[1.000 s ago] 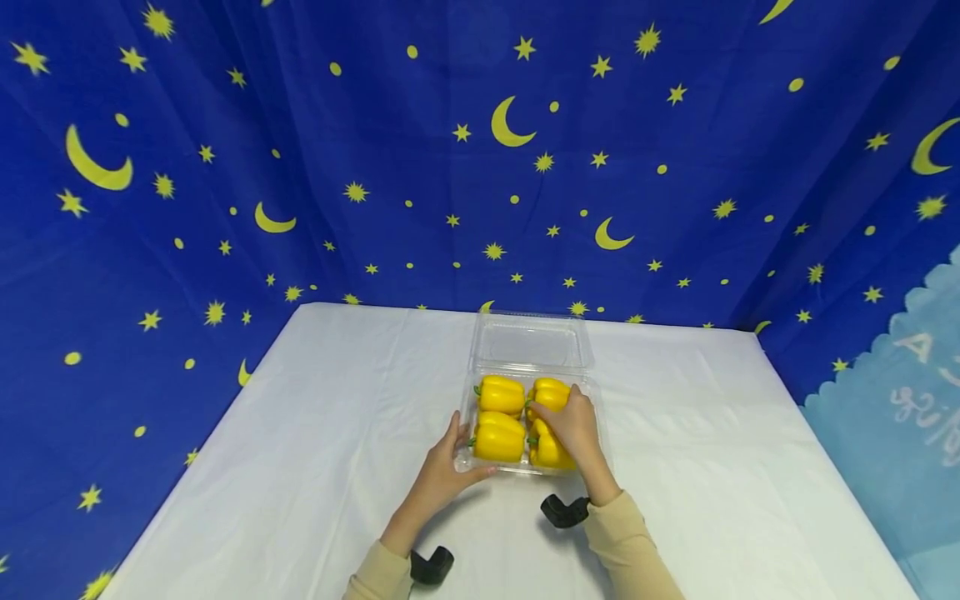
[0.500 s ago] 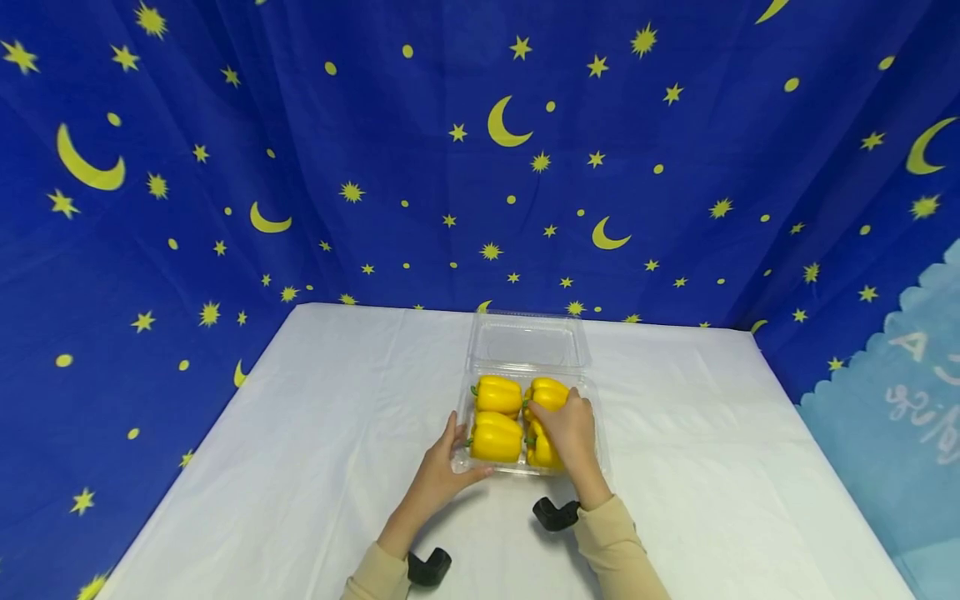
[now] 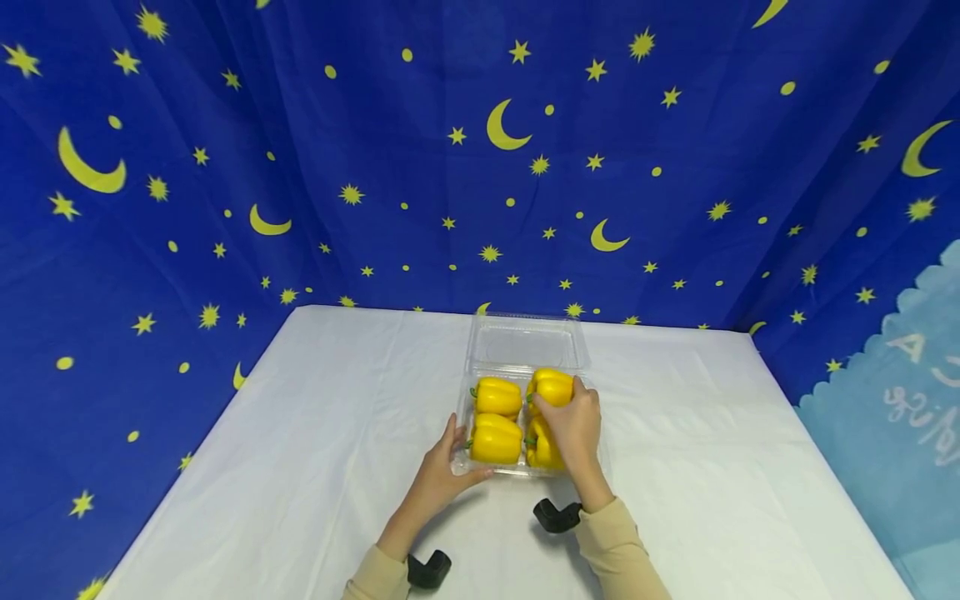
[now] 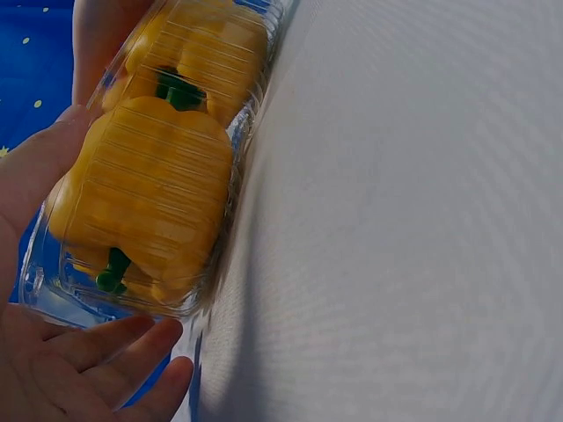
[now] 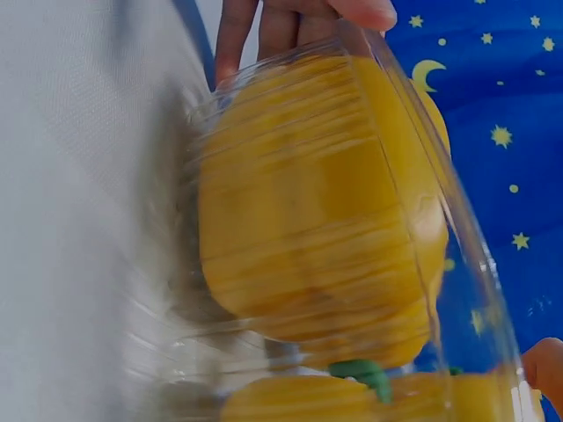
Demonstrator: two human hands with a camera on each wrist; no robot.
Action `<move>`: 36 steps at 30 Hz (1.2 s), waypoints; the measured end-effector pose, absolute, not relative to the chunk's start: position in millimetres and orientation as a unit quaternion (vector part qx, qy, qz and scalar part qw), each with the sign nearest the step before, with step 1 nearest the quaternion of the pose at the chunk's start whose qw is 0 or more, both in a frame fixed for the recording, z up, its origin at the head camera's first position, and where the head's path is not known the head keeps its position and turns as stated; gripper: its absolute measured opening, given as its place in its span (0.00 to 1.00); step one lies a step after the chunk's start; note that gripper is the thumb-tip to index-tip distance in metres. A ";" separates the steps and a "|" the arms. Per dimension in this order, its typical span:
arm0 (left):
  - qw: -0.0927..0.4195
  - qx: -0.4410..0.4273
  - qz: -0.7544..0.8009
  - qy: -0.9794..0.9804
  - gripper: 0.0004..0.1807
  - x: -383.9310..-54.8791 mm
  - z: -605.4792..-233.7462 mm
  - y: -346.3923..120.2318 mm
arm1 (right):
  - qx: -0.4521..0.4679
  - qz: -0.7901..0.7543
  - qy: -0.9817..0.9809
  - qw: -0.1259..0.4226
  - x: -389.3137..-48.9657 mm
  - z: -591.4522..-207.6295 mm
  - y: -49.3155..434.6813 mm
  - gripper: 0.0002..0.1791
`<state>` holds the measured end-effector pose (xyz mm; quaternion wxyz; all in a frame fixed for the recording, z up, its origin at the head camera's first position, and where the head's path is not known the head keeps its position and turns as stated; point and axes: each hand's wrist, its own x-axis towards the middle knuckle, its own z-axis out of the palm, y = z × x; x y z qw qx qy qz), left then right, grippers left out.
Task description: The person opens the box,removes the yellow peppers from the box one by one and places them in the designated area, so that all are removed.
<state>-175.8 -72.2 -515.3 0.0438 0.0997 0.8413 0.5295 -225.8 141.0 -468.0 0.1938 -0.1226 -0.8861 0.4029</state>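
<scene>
Head view: Four glossy yellow bell peppers (image 3: pixel 495 439) with green stems, at 11, 1, 5 and 7 o'clock, fill a clear plastic clamshell container (image 3: pixel 517 473) on a white cloth-covered table (image 3: pixel 360 417), its transparent lid (image 3: pixel 528 343) laid back toward 12 o'clock. A person's right hand (image 3: pixel 576 425) pinches the 1 o'clock pepper (image 3: pixel 551 386) from above between thumb and fingers, apparently the simplest reach with neighbours so close. The left hand (image 3: pixel 438 471) brackets the container's 7 o'clock corner, unclenched, thumb along the near side, likely steadying the light plastic. A blue curtain printed with yellow moons and stars (image 3: pixel 450 150) hangs behind.

Left wrist: Seen through the ribbed near wall, a dark green stem (image 4: pixel 112 271) points toward 6 o'clock. The left hand's loosely spread fingers (image 4: pixel 136 356) show beside the container's end, a detail the head camera mostly misses.

Right wrist: One pepper looms large behind plastic. Fingers at 12 o'clock lie by the container's end, largely concealed from above; whether inside or outside the wall cannot be told. The pinch itself shows only from overhead.
</scene>
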 end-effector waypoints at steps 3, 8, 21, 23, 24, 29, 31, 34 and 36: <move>0.043 0.100 0.531 0.841 0.61 -175.9 -515.0 -71.6 | -0.117 0.408 -0.882 0.204 -225.9 -464.8 142.3 0.44; 0.040 0.100 0.531 0.841 0.61 -176.7 -514.1 -70.7 | -0.111 0.417 -0.875 0.218 -224.2 -458.5 145.4 0.44; 0.042 0.096 0.526 0.844 0.61 -175.5 -518.1 -72.5 | -0.122 0.441 -0.859 0.229 -218.5 -444.7 160.9 0.45; 0.040 0.096 0.525 0.845 0.60 -174.6 -517.2 -73.0 | -0.124 0.439 -0.859 0.232 -218.1 -443.0 162.5 0.44; 0.040 0.094 0.525 0.845 0.60 -174.2 -516.6 -73.1 | -0.124 0.438 -0.859 0.234 -217.9 -441.9 163.5 0.44; 0.041 0.095 0.529 0.842 0.60 -173.2 -515.1 -73.6 | -0.114 0.441 -0.855 0.248 -216.5 -434.2 171.1 0.44; 0.040 0.096 0.528 0.843 0.60 -173.8 -515.6 -73.5 | -0.112 0.439 -0.853 0.257 -216.2 -431.0 175.2 0.43; 0.040 0.099 0.524 0.845 0.60 -174.9 -516.6 -73.2 | -0.115 0.434 -0.852 0.269 -216.5 -427.4 181.4 0.42; 0.039 0.100 0.523 0.846 0.60 -175.4 -517.0 -73.0 | -0.117 0.431 -0.852 0.272 -217.0 -426.0 185.5 0.42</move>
